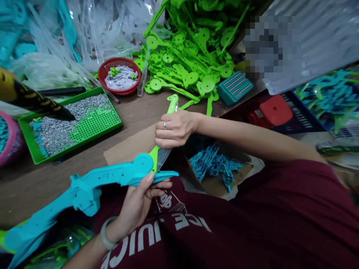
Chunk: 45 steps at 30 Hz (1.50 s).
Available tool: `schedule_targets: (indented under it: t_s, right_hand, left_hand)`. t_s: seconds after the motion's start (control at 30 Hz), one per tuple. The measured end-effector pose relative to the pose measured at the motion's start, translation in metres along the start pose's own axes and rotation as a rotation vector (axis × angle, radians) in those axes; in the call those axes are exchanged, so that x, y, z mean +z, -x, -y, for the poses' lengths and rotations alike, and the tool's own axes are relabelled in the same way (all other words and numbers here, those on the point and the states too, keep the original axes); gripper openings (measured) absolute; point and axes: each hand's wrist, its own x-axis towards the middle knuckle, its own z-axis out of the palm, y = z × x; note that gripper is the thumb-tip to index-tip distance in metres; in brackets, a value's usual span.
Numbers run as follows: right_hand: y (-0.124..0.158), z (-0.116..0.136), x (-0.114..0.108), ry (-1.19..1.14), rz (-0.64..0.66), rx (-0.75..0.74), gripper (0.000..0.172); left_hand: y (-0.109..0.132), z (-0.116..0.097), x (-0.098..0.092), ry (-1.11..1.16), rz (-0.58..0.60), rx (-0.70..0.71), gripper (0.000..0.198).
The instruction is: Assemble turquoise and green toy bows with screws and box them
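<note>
A long light-blue plastic part (pixel 109 174) with a round hinge end runs from the lower left to the middle. At that end a bright green plastic piece (pixel 154 152) with a clear strip (pixel 162 157) joins it at an angle. My left hand (pixel 144 194), with a bangle at the wrist, holds the blue part near the hinge, thumb on top and fingers underneath. Above it, my right hand (pixel 175 129) is closed around the green piece and the clear strip; the green tip sticks out past the fist. What lies inside the fist is hidden.
A green tray (pixel 119 125) of small metal screws and a red basket (pixel 123 91) of small parts stand on the table. Green parts (pixel 193 63) are piled behind. A yellow-black pointed tool (pixel 36 99) hangs at left. Blue pieces (pixel 213 164) lie in a box by my lap.
</note>
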Motion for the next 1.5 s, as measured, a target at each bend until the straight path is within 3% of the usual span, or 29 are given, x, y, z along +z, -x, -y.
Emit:
schedule_targets:
  t_s: [0.13, 0.27, 0.37, 0.47, 0.57, 0.63, 0.8, 0.93, 1.13, 1.37, 1.5]
  right_hand:
    - [0.001, 0.004, 0.000, 0.043, 0.031, 0.022, 0.047]
    - [0.003, 0.003, -0.001, 0.130, 0.071, -0.008, 0.051]
    - [0.000, -0.004, -0.001, 0.285, 0.018, -0.101, 0.048]
    - [-0.003, -0.011, 0.002, 0.547, -0.276, -0.277, 0.032]
    - [-0.001, -0.011, 0.009, 0.789, -0.647, -0.413, 0.017]
    - [0.004, -0.008, 0.013, 0.866, -0.737, -0.387, 0.016]
    - [0.014, 0.003, 0.022, 0.951, -0.723, -0.193, 0.020]
    - [0.015, 0.012, 0.025, 0.961, -0.714, -0.126, 0.020]
    - [0.016, 0.019, 0.032, 0.960, -0.725, -0.103, 0.021]
    - [0.017, 0.015, 0.042, 0.907, -0.765, -0.141, 0.018]
    - [0.015, -0.001, 0.047, 0.852, -0.702, -0.246, 0.016]
  left_hand:
    - [0.000, -0.004, 0.002, -0.006, -0.032, 0.022, 0.039]
    - [0.000, -0.008, 0.004, -0.046, 0.037, 0.026, 0.035]
    - [0.002, -0.010, 0.007, -0.097, 0.099, 0.000, 0.036]
    - [0.004, -0.007, 0.009, -0.119, 0.162, -0.113, 0.043]
    - [0.003, -0.001, 0.008, -0.009, 0.111, -0.121, 0.042]
    - [0.000, 0.001, 0.007, 0.052, 0.069, -0.063, 0.043]
    - [-0.008, -0.001, 0.007, 0.091, -0.143, 0.082, 0.048]
    - [-0.010, -0.001, 0.005, 0.061, -0.259, 0.137, 0.056]
    - [-0.013, 0.005, 0.009, 0.022, -0.248, 0.256, 0.052]
    - [-0.012, 0.008, 0.019, 0.114, -0.188, 0.199, 0.050]
    - [-0.008, 0.014, 0.019, 0.068, -0.113, 0.186, 0.049]
